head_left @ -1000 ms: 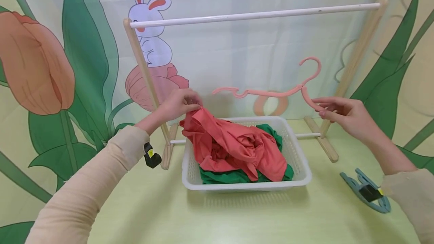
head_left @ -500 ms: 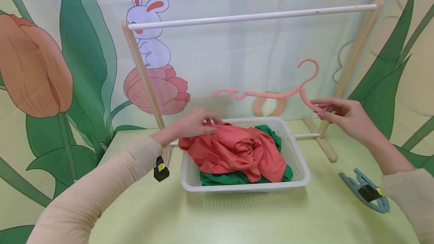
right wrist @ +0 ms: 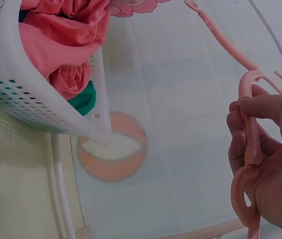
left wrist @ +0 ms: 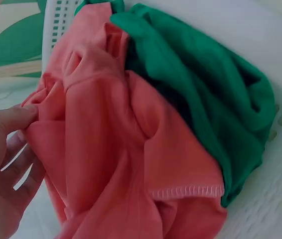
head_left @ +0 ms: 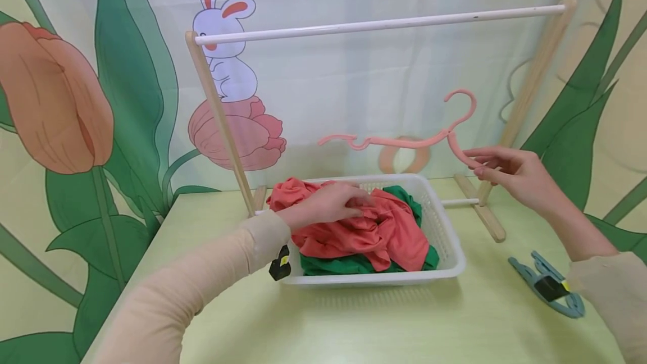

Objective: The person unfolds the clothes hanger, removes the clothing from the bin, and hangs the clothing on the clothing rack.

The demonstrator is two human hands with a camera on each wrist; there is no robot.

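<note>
A crumpled coral-red garment (head_left: 404, 235) lies on green cloth (head_left: 343, 264) in a white plastic basket (head_left: 374, 280). My left hand (head_left: 331, 202) is over the middle of the red garment, fingers loosely bent, with a gap between thumb and fingers. In the left wrist view, its thumb and fingertips are right at a fold of the red cloth (left wrist: 96, 129), which hides the finger ends. To the right of the basket, my right hand (head_left: 515, 170) grips one arm of a pink clothes hanger (head_left: 404, 143), held up in the air with its hook upward.
Behind the basket stands a clothes rack with wooden legs and a white rail (head_left: 379, 24). A blue-green hanger (head_left: 571, 303) lies on the pale green table (head_left: 364, 330), near my right sleeve. A printed curtain (head_left: 323, 89) hangs behind the rack.
My left hand has let go of the red garment's raised left corner, which dropped into a heap. That hand has moved right across the garment. The right hand and pink hanger stay about where they were.
</note>
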